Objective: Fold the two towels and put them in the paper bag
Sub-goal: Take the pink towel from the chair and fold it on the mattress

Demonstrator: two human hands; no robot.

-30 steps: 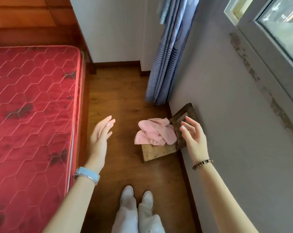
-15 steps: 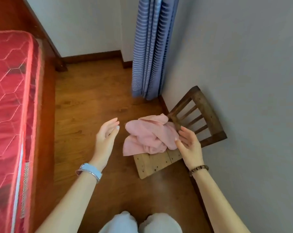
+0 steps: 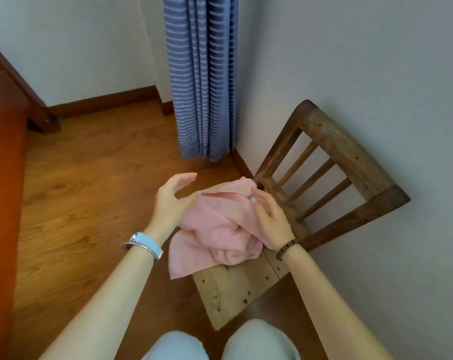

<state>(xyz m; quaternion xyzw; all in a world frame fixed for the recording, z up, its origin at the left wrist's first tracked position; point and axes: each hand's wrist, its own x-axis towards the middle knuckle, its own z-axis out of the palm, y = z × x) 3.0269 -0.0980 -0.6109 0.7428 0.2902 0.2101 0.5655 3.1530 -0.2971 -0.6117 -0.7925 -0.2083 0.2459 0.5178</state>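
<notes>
A crumpled heap of pink towel cloth (image 3: pixel 220 229) lies on the seat of a low wooden chair (image 3: pixel 230 289), one corner hanging over the seat's left edge. Whether the heap is one towel or two I cannot tell. My left hand (image 3: pixel 172 201) is at the heap's left side, fingers arched above it and thumb touching the cloth edge. My right hand (image 3: pixel 269 219) rests on the heap's right side with its fingers lying fairly straight on the top fold. No paper bag is in view.
The chair's slatted back (image 3: pixel 331 172) stands against the grey wall on the right. A blue striped curtain (image 3: pixel 202 79) hangs behind the chair in the corner. The bed's wooden side (image 3: pixel 2 178) runs along the left, with wooden floor (image 3: pixel 90 190) between. My knees are at the bottom edge.
The view has come closer and lower over the chair. Both hands have moved in from either side and now touch the pink heap.
</notes>
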